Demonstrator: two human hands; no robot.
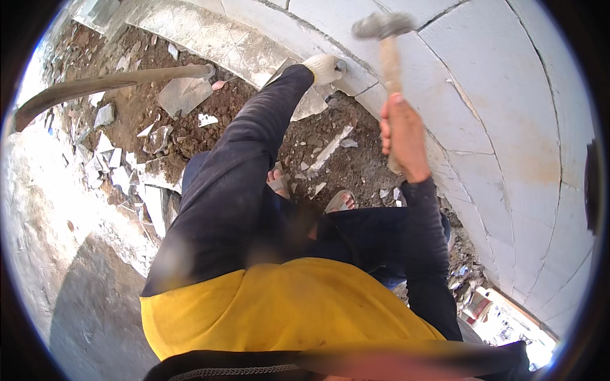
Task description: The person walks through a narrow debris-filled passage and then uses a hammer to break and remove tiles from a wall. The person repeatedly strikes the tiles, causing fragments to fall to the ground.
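Note:
My right hand (405, 136), bare, grips the wooden handle of a hammer (391, 66). The grey steel hammer head is raised, slightly blurred, in front of the pale block wall (483, 82). Lower and to the left, my left hand (321, 68) wears a whitish work glove. It is closed around a chisel (341, 65), of which only the blunt grey metal end shows; the rest is hidden by the glove. This hand is at the foot of the wall, beside a strip of dusty tiles (248, 47). The hammer head is apart from the chisel.
A long-handled tool with a curved wooden shaft (114, 81) lies across the rubble at the left. Broken tile pieces (105, 152) and brown soil (318, 136) cover the ground. My sandalled feet (341, 200) stand in the dirt. Concrete floor (95, 292) stretches at lower left.

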